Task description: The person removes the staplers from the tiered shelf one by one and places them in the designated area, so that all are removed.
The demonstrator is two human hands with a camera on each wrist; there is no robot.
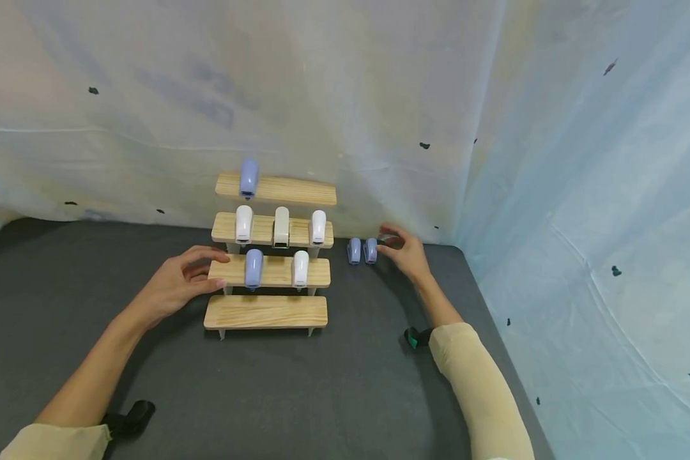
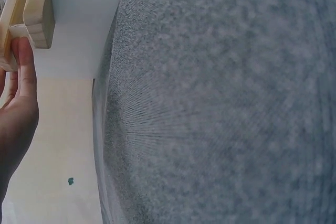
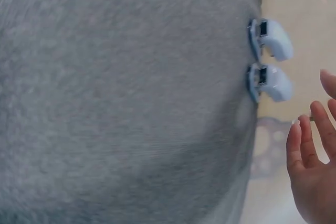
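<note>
Right hand: my right hand (image 1: 405, 254) is at the right-hand blue stapler (image 1: 370, 251), its fingers parted and slightly bent; whether a fingertip touches the side, I cannot tell.
Right-hand blue stapler: it sits on the counter (image 1: 345, 390), right of the wooden rack, near the back edge; its long axis runs front to back, base down, the dark mouth facing roughly towards me in the right wrist view.
Left-hand blue stapler (image 1: 353, 251): just beside its twin, nearly parallel, its mouth turned the same way.
Left hand: my left hand (image 1: 178, 281) pinches the left end of the third board (image 1: 277, 271), thumb at the front edge and fingers over the top.
Wooden rack: four boards in steps, each one's long axis running left to right.
Top board (image 1: 299, 190): a blue stapler (image 1: 249, 177) near the left end, mouth towards me.
Second board (image 1: 262, 230): a white stapler, a beige stapler (image 1: 282, 227) and another white one, all lengthwise front to back.
Third board: a blue stapler and a white stapler, both lying across the board, near ends pointing at me.
Lowest board (image 1: 266, 313): nearest me, on short legs.
Backdrop: pale cloth (image 1: 356, 83) with dark spots hangs behind the counter.
</note>
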